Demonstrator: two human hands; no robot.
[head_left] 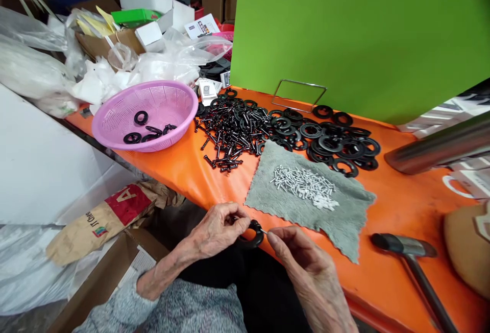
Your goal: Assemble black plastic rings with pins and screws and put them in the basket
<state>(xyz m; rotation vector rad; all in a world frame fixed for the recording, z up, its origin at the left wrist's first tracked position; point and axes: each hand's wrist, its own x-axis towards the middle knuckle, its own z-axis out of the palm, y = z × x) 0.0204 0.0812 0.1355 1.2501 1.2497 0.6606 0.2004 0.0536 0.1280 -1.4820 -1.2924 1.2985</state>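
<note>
Down at the near edge of the orange table (401, 205), the left hand (218, 231) grips a black ring (251, 237), fingers curled round its rim, apparently to steady it. The right hand (302, 261) pinches a small silver screw (264, 231) between thumb and forefinger, its tip touching the ring. More screws (304, 185) lie on a grey cloth (344, 215) just beyond, likely so they cannot roll.

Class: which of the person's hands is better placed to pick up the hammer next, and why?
Probably the right hand: it is nearer the hammer, which lies to its right, and pinches only a small silver pin, while the left hand grips the black ring.
</note>
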